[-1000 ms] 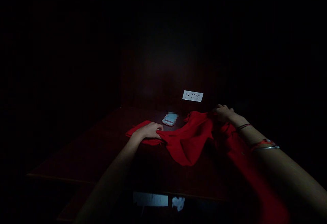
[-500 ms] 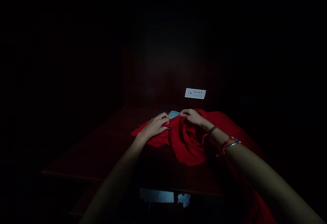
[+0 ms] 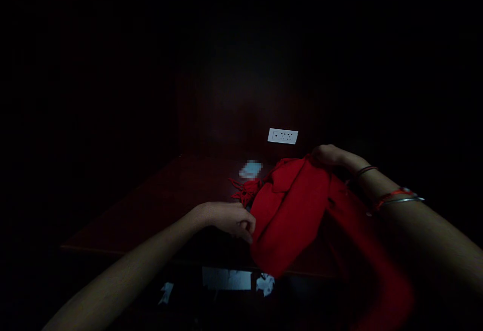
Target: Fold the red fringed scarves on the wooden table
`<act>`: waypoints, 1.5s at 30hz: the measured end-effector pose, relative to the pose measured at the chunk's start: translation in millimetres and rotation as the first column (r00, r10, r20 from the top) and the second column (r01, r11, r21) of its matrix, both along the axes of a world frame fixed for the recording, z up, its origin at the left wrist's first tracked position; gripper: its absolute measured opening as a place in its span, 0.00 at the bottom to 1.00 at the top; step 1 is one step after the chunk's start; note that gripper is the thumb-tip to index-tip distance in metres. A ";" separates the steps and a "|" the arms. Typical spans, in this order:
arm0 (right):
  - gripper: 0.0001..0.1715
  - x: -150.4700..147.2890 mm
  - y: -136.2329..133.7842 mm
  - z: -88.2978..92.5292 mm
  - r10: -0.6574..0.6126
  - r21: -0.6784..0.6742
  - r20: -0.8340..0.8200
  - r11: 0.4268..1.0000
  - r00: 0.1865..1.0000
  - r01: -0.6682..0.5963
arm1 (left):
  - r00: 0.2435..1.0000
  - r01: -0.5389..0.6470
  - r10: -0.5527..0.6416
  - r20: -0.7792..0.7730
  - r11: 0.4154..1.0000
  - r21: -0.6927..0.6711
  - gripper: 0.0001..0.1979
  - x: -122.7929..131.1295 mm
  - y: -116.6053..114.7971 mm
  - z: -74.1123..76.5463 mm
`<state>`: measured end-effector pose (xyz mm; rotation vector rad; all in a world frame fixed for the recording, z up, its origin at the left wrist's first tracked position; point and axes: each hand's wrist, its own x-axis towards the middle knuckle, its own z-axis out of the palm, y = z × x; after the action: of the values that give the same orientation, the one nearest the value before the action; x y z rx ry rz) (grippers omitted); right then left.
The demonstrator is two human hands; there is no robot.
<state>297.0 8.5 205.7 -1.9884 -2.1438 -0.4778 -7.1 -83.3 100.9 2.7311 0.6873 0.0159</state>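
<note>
A red cloth (image 3: 292, 215) with a fringed end is lifted above a dark reddish table (image 3: 151, 210). My right hand (image 3: 330, 156) is closed on its upper edge, at the far right; bangles and a thread sit on that wrist. My left hand (image 3: 230, 219) pinches the cloth's lower left edge, nearer to me. Part of the cloth trails down over my right forearm toward the bottom right. The fringe (image 3: 244, 191) hangs left of the bundle.
A phone (image 3: 251, 169) lies on the table beyond the cloth. A white socket plate (image 3: 283, 136) is on the dark wall behind. Pale scraps (image 3: 226, 278) show on the floor below the table's near edge. The room is very dark.
The cloth was gathered from lying spread on the table into a lifted bundle. My left hand came back toward me, and my right hand rose to the right.
</note>
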 end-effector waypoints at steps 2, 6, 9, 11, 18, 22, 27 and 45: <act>0.07 -20.1 -5.3 -13.4 0.058 -0.094 0.016 0.994 0.998 -0.056 | 0.978 -0.152 0.161 0.131 0.986 -0.073 0.12 7.0 10.6 -8.6; 0.15 -64.9 -30.2 -34.4 0.461 -0.064 0.045 0.887 0.886 -0.458 | 0.794 -0.495 0.487 0.363 0.866 -0.078 0.15 29.6 29.6 -40.6; 0.22 -93.2 -50.5 -52.3 0.611 -0.130 0.141 0.791 0.779 -0.598 | 0.695 -0.610 0.598 0.400 0.784 -0.114 0.16 46.6 37.7 -60.5; 0.23 -103.6 -55.0 -61.0 0.590 -0.183 0.254 0.807 0.766 -0.561 | 0.614 -0.647 0.634 0.470 0.746 -0.161 0.12 47.2 44.8 -62.3; 0.21 -52.1 -24.8 -17.7 -0.055 0.193 0.001 0.980 0.998 0.054 | 0.361 -0.924 0.754 0.549 0.370 0.099 0.09 -43.7 56.2 -7.7; 0.16 -33.6 -19.2 -10.2 -0.057 -0.118 -0.008 0.991 0.998 0.055 | 0.533 -0.843 0.805 0.260 0.478 0.247 0.09 -68.5 20.5 9.6; 0.15 -88.7 -29.3 -33.8 0.139 -0.114 0.038 0.984 0.990 -0.134 | 0.678 -0.694 0.708 -0.196 0.705 0.146 0.14 -39.4 5.3 3.7; 0.14 -127.2 -21.9 -60.9 0.332 -0.054 0.067 0.943 0.941 -0.329 | 0.469 -0.868 0.771 0.431 0.491 0.067 0.07 -7.3 43.6 -30.6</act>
<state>169.8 -13.5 144.7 -1.6006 -2.4874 -0.4596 -14.3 -39.7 70.4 2.1848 1.9525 0.8686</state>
